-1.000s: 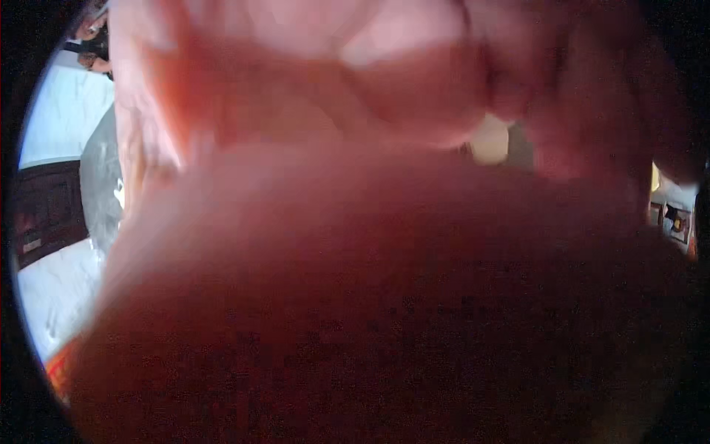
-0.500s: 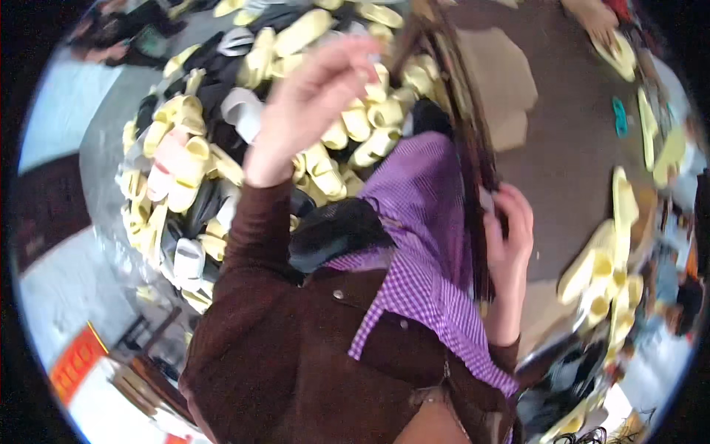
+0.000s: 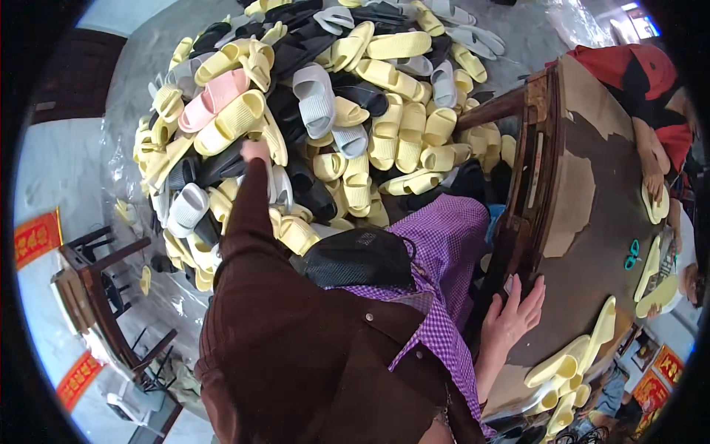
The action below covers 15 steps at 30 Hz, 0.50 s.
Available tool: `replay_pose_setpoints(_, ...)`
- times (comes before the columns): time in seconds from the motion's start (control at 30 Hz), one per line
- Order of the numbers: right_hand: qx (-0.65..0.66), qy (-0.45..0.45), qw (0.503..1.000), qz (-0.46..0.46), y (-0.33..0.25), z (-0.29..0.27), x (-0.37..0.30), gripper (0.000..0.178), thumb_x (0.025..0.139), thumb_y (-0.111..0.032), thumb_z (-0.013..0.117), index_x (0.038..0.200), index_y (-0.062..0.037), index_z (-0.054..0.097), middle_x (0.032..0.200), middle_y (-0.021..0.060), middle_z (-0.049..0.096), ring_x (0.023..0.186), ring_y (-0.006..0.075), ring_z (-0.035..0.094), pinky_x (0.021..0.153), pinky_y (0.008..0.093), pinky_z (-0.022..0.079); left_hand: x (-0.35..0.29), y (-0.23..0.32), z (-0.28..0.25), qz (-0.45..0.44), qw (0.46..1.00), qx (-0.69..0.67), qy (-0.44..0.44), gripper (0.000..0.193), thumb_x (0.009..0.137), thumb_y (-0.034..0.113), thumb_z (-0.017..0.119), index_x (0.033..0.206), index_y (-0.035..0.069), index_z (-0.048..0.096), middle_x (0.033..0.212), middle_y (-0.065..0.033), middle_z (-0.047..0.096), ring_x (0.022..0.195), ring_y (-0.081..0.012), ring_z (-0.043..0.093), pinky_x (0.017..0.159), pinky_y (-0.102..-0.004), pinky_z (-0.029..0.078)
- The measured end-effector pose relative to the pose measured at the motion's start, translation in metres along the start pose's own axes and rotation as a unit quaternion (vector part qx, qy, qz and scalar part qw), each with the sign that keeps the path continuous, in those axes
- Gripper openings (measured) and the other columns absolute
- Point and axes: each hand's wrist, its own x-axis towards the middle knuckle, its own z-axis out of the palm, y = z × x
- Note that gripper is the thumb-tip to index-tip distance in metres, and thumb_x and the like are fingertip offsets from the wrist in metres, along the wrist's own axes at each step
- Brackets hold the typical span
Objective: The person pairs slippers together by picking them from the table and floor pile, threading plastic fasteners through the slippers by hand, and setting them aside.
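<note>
My left hand (image 3: 256, 150) reaches into a large heap of slippers. It touches the lower end of a yellow slipper (image 3: 274, 139), just below another ribbed yellow slipper (image 3: 231, 123); its fingers are mostly hidden, so any grip cannot be told. A pink slipper (image 3: 214, 100) and a grey slipper (image 3: 314, 100) lie nearby. My right hand (image 3: 512, 314) is at the near edge of the brown table (image 3: 592, 274), fingers stretched out and apart. A small pale patch shows by its thumb tip, too small to make out.
A purple checked cloth (image 3: 444, 229) and a black mesh pouch (image 3: 360, 259) lie across my lap. Yellow slippers (image 3: 558, 366) and turquoise scissors (image 3: 631, 254) are on the table. Across it, another person's hand (image 3: 652, 181) touches a slipper. A wooden stool (image 3: 103, 288) stands left.
My left hand has gone from raised above the heap down to the slippers at the left. My right hand stays by the table edge, its fingers now more stretched out. The view has shifted.
</note>
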Motion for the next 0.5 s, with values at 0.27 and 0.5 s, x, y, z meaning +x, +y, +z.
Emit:
replay_pose_setpoints(0.27, -0.065, 0.01, 0.998, 0.016, -0.007, 0.005, 0.006, 0.046, 0.078, -0.014, 0.064, 0.123, -0.0154, 0.055, 0.144, 0.0169, 0.032, 0.129, 0.0355, 0.035, 0.102, 0.0452, 0.029, 0.052, 0.017, -0.054, -0.129, 0.953, -0.272, -0.018, 0.057, 0.074, 0.022, 0.066, 0.123, 0.0, 0.047, 0.09, -0.0172, 0.061, 0.077, -0.0288, 0.063, 0.063, -0.0405, 0.052)
replay_pose_setpoints(0.5, -0.024, 0.027, 0.999, 0.019, 0.003, 0.004, 0.004, 0.04, 0.078, -0.013, 0.064, 0.118, -0.0146, 0.059, 0.144, 0.0163, 0.033, 0.129, 0.0341, 0.035, 0.102, 0.0442, 0.03, 0.067, 0.043, -0.09, -0.134, 0.891, -0.411, -0.138, 0.048, 0.078, 0.025, 0.067, 0.117, 0.004, 0.05, 0.083, -0.0152, 0.058, 0.075, -0.0317, 0.062, 0.058, -0.0427, 0.05)
